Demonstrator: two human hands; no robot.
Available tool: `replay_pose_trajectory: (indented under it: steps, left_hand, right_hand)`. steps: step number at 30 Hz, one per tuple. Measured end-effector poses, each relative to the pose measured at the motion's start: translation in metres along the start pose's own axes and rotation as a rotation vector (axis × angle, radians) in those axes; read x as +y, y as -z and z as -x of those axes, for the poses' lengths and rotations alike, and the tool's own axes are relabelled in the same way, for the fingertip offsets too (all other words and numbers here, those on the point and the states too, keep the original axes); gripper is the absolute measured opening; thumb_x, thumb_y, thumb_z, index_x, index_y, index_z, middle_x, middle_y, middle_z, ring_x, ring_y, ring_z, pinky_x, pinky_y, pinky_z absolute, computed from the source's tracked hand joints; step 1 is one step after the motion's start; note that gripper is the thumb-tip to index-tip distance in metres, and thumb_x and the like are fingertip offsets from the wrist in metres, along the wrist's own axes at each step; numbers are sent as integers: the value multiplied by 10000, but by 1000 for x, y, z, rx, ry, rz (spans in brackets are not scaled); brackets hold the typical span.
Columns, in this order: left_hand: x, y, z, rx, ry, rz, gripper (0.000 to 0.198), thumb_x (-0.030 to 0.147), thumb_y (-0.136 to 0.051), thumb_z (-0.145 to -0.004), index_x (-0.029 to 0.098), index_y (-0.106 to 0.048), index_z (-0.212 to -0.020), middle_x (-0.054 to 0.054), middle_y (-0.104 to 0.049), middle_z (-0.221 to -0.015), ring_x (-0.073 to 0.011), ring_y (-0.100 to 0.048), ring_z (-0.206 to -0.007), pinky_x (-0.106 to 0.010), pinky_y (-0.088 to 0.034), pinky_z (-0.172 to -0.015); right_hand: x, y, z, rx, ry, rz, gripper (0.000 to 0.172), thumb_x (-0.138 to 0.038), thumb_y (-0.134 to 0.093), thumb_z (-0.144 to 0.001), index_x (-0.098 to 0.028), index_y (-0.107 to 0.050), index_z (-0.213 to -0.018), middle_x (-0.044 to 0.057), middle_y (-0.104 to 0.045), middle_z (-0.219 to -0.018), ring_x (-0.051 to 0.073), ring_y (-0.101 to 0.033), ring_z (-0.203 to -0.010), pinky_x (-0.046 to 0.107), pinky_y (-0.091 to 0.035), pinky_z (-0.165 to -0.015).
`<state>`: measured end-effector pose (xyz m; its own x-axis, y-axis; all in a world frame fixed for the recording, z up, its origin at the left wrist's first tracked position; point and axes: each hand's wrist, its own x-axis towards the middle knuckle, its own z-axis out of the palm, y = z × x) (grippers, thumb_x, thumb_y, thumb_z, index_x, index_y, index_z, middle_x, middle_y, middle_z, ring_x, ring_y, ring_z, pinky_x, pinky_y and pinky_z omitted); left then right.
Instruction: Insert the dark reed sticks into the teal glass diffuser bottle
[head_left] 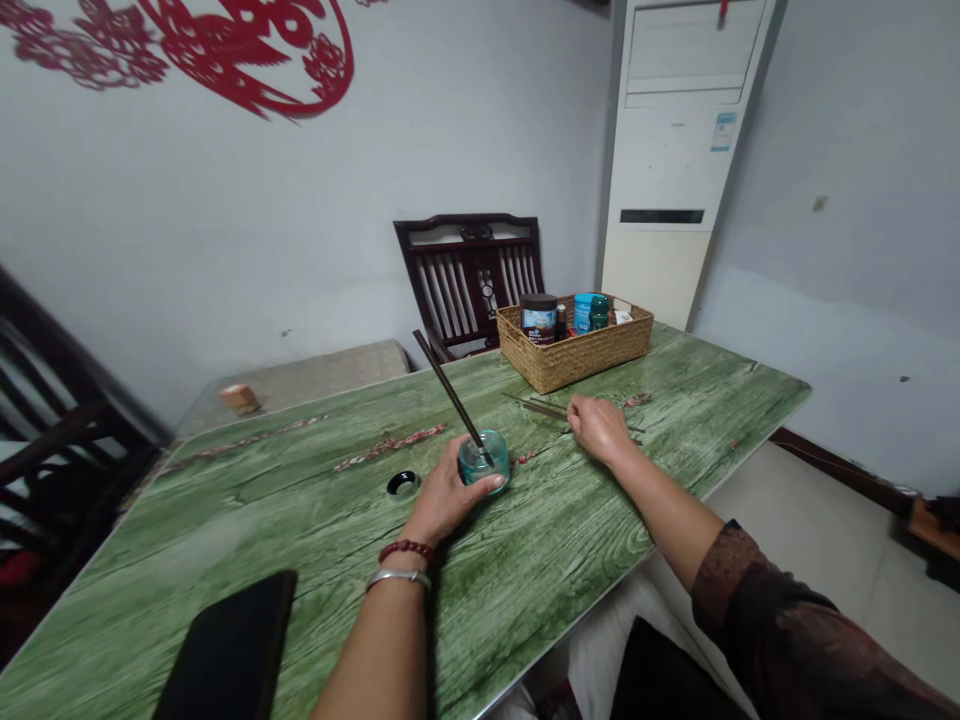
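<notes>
My left hand (448, 492) is wrapped round a small teal glass jar (486, 460) standing on the green wood-grain table (300, 520). A long dark stick (450, 390) leans out of the jar toward the upper left. My right hand (598, 428) rests knuckles-up on the table to the right, fingers curled at the near end of thin dark sticks (536, 407) lying flat; whether it grips them I cannot make out. A small black lid (403, 483) lies just left of the jar.
A woven basket (574, 350) with jars and bottles stands at the table's far side. A black flat object (229, 650) lies at the near left edge. A dark wooden chair (472, 275) stands behind the table, another chair (52, 430) at left, a white floor air conditioner (679, 160) in the corner.
</notes>
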<state>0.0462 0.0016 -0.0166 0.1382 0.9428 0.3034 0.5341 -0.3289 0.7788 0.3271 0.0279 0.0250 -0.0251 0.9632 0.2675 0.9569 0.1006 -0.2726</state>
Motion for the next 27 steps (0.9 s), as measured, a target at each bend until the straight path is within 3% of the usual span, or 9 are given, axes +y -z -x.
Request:
replay_pose_trajectory:
  steps: [7, 13, 17, 21, 27]
  left_hand:
    - [-1, 0, 0, 12, -26, 31, 726, 552, -832, -672, 203, -621, -1273, -153, -727, -1274, -377, -680, -1185, -540, -505, -1075]
    - [-4, -1, -1, 25, -31, 25, 731, 556, -843, -669, 214, -631, -1278, -137, -734, -1264, -367, -691, -1170, -534, -517, -1061]
    - [-4, -2, -1, 26, -45, 29, 697, 534, -837, -674, 218, -637, -1262, -130, -735, -1247, -364, -691, -1160, -534, -522, -1055]
    - [-3, -2, -1, 16, -30, 37, 716, 544, -835, -673, 209, -627, -1270, -136, -730, -1253, -362, -690, -1162, -525, -516, -1058]
    - [-1, -1, -1, 4, -38, 24, 718, 539, -825, -685, 188, -616, -1276, -134, -734, -1237, -350, -689, -1148, -512, -511, -1049]
  right_hand:
    - [-25, 36, -13, 277, 121, -719, 146, -194, -638, -870, -200, -735, -979, 32, -794, -901, 184, -726, -840, 293, -545, -825]
    - [-68, 58, -6, 308, 351, -1315, 189, -394, -677, -881, -225, -622, -945, 2, -759, -869, 131, -682, -684, 254, -579, -646]
    - [-93, 62, -1, 296, 400, -1396, 217, -425, -700, -897, -238, -605, -948, 7, -763, -906, 134, -716, -739, 262, -612, -684]
    - [-111, 48, -5, 242, 405, -1380, 197, -411, -685, -913, -237, -596, -941, 4, -756, -894, 133, -714, -725, 263, -607, -680]
    - [-123, 25, -13, 250, 329, -1175, 77, -288, -660, -892, -235, -605, -901, -16, -730, -837, 155, -728, -794, 271, -586, -733]
